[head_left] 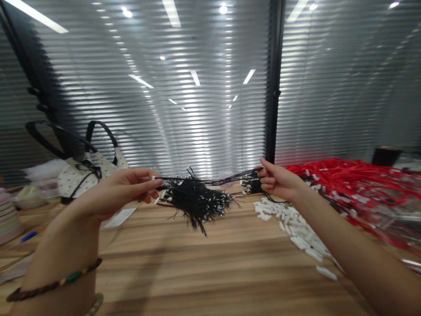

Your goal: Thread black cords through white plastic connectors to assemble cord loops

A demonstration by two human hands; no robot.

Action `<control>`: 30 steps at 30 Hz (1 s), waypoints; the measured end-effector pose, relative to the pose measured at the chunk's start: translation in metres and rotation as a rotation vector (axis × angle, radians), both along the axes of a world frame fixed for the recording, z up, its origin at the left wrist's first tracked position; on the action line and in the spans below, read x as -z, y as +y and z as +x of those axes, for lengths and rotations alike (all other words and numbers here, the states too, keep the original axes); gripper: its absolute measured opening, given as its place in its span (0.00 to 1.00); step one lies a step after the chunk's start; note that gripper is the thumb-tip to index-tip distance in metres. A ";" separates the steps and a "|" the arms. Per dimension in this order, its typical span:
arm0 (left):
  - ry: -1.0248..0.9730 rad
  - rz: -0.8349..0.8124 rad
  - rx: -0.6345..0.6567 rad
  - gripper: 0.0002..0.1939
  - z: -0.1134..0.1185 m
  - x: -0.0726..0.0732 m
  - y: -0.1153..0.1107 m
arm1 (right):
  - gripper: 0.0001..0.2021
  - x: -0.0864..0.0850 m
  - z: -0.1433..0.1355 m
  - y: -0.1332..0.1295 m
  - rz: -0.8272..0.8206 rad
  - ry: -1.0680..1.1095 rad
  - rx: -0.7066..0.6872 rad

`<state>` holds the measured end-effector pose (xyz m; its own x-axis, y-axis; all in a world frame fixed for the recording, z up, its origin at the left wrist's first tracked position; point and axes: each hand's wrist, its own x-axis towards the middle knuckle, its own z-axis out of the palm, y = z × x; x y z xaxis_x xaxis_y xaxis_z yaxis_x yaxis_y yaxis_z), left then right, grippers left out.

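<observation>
Several thin black wires [215, 181] stretch across between my two hands, above the table. My left hand [126, 191] is closed in a pinch on their left end, where a small white connector shows at the fingertips. At the other end, my right hand [279, 179] has its thumb and curled fingers closed on the wires. Behind and below the stretched wires lies a pile of short black wires [197, 202] with white connectors and shiny tips. A smaller bunch of black wires [252, 185] sits beside my right hand's fingers.
White plastic pieces [297, 226] lie scattered by my right forearm. A heap of red wires [358, 175] spreads at the right. At the left stand a spotted bag [77, 177] with black handles and a striped container [8, 217], near a blue pen [29, 237]. Blinds [197, 114] rise behind the wooden table [197, 272].
</observation>
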<state>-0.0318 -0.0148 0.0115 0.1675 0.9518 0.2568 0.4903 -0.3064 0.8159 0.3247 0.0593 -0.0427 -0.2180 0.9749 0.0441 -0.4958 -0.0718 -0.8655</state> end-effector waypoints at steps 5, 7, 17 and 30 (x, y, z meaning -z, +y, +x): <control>-0.026 -0.084 -0.046 0.09 0.004 0.000 -0.003 | 0.07 0.005 0.001 0.005 0.054 -0.070 0.020; -0.040 -0.104 -0.023 0.11 0.004 0.001 -0.003 | 0.09 0.010 0.000 0.006 0.135 -0.154 0.084; -0.250 0.020 -0.137 0.07 0.004 0.005 0.015 | 0.17 0.018 -0.004 0.007 0.277 -0.577 0.342; -0.323 0.005 -0.134 0.29 -0.011 0.013 0.021 | 0.12 0.027 0.000 0.020 0.134 -0.343 0.143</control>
